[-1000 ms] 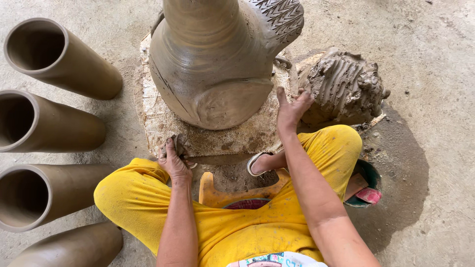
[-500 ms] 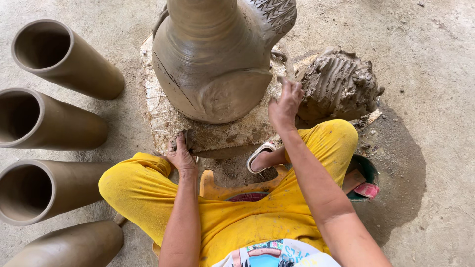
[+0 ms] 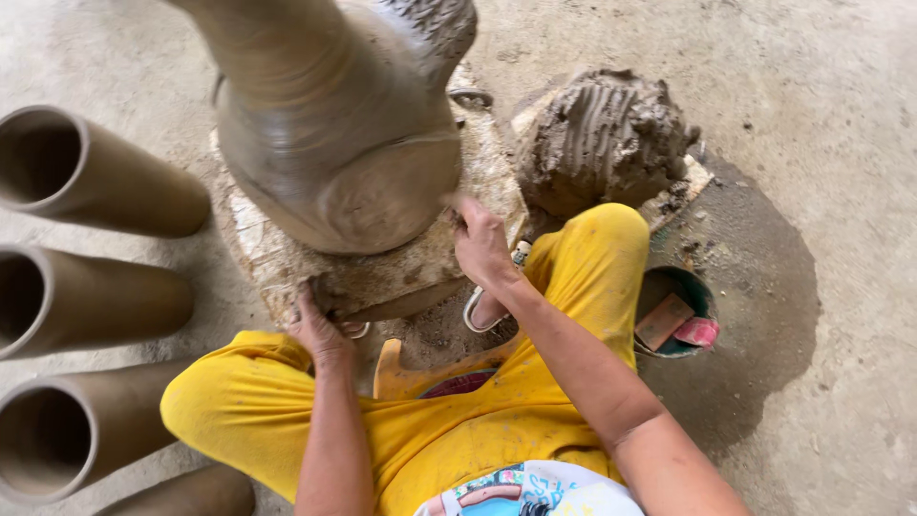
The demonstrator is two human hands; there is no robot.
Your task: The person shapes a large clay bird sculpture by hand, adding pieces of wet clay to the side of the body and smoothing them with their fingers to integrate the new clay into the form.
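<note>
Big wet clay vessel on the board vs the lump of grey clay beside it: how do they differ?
The large smooth brown clay vessel is shaped, with an even rounded wall; the rough lump of grey clay is unformed and scored with grooves. The vessel is clearly bigger. The vessel stands on the pale flat board, gripped by the left hand and right hand; no hand touches the lump. Both look like damp clay.

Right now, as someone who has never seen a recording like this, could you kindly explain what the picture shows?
This is a single view from a camera worn on a person's head, looking down at their own lap and bare hands; there is no machine. They sit on a concrete floor in yellow trousers. A large wet clay vessel stands on a flat board. The left hand grips the board's near edge; the right hand touches the board's edge beside the vessel's base. Clay cylinders lie at the left, a clay lump and a small green tub at the right.
</note>
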